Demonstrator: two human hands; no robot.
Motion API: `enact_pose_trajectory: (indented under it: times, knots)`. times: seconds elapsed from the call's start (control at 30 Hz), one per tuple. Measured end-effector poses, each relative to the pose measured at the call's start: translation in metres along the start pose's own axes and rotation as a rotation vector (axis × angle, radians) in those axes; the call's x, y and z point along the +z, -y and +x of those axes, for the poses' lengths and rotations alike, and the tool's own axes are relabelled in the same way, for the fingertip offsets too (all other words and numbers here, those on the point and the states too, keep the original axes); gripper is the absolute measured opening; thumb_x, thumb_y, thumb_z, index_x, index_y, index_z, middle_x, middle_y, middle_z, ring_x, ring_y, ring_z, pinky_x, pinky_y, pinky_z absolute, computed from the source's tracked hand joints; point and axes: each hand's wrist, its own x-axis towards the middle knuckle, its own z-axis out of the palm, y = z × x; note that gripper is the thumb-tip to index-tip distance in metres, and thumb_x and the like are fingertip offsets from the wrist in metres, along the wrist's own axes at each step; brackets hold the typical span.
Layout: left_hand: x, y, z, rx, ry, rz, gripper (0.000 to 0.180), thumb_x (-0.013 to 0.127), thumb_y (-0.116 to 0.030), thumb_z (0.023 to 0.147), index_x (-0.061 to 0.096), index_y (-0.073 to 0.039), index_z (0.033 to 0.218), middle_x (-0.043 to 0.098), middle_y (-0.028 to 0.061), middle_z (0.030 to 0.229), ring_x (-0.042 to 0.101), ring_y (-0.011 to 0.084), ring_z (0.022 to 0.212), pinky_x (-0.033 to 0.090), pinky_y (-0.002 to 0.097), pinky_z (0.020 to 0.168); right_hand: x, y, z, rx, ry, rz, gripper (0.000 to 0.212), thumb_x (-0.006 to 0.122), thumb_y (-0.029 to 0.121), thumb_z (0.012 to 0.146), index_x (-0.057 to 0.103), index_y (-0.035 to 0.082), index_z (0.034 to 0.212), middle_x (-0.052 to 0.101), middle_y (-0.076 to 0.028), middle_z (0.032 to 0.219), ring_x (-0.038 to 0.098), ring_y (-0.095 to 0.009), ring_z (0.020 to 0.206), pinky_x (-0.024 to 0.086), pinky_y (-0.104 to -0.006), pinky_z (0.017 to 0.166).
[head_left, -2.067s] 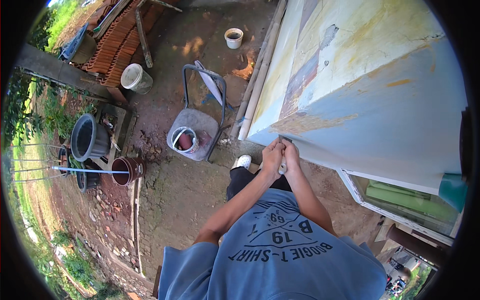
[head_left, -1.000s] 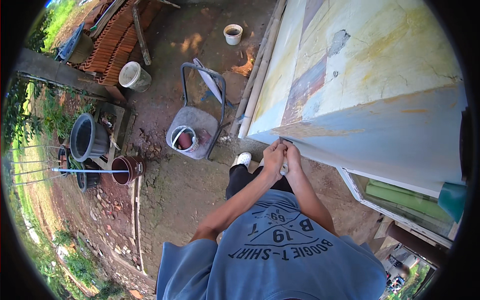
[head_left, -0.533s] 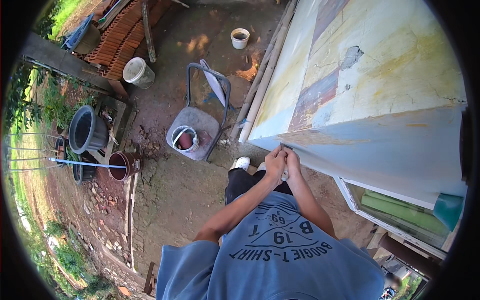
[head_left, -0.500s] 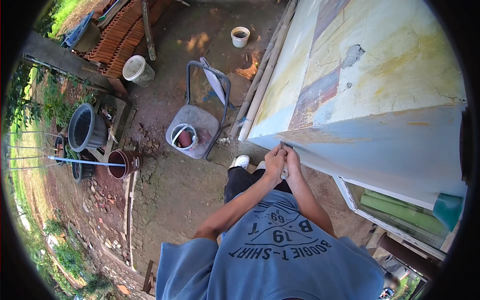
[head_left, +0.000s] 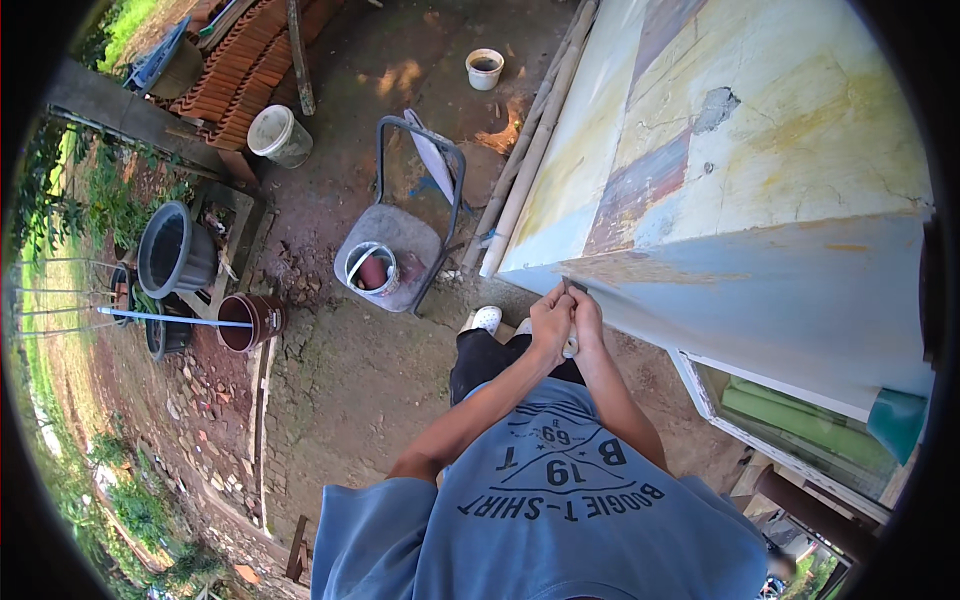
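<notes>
Close together in front of my body, my left hand (head_left: 550,326) and my right hand (head_left: 589,320) are both closed around a scraper (head_left: 571,347). Its pale handle end sticks out below, between the two hands, while the dark blade shows a little past the fingertips. The blade is at the lower corner of the painted wall (head_left: 660,268), where a strip of the pale blue paint is worn to a brownish patch; whether it touches cannot be made out. Most of the handle is hidden by my fingers.
Ahead to the left stands a metal-framed chair (head_left: 408,232) with a small bucket (head_left: 383,283) on its seat. White buckets (head_left: 281,137), plant pots (head_left: 176,252) and stacked roof tiles (head_left: 250,75) lie farther left. Bamboo poles (head_left: 535,150) lean along the wall; a window (head_left: 790,410) is at right.
Both hands stay together on the scraper, with only a slight shift. The whole view has moved a little; the chair and buckets have not changed place.
</notes>
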Motion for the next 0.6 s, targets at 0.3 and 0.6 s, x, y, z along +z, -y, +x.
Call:
enact_pose_trajectory:
  times: [0.3, 0.6]
  knots:
    - [0.0, 0.018, -0.016, 0.074, -0.074, -0.008, 0.031, 0.048, -0.003, 0.095, 0.059, 0.003, 0.123, 0.056, -0.0037, 0.079, 0.048, 0.0026, 0.064, 0.041, 0.0178, 0.055, -0.007, -0.001, -0.016, -0.212, -0.066, -0.137, 0.021, 0.053, 0.024, 0.094, 0.061, 0.004, 0.092, 0.061, -0.004, 0.078, 0.06, -0.014, 0.068, 0.048, -0.0277, 0.059]
    - [0.004, 0.004, -0.02, 0.038, 0.033, -0.015, 0.032, 0.047, -0.004, 0.095, 0.054, 0.004, 0.126, 0.063, 0.0055, 0.097, 0.059, 0.0082, 0.079, 0.049, 0.022, 0.068, -0.006, 0.02, -0.031, -0.009, 0.075, -0.061, 0.019, 0.055, 0.024, 0.092, 0.061, 0.006, 0.095, 0.062, -0.005, 0.084, 0.061, -0.014, 0.074, 0.049, -0.0269, 0.066]
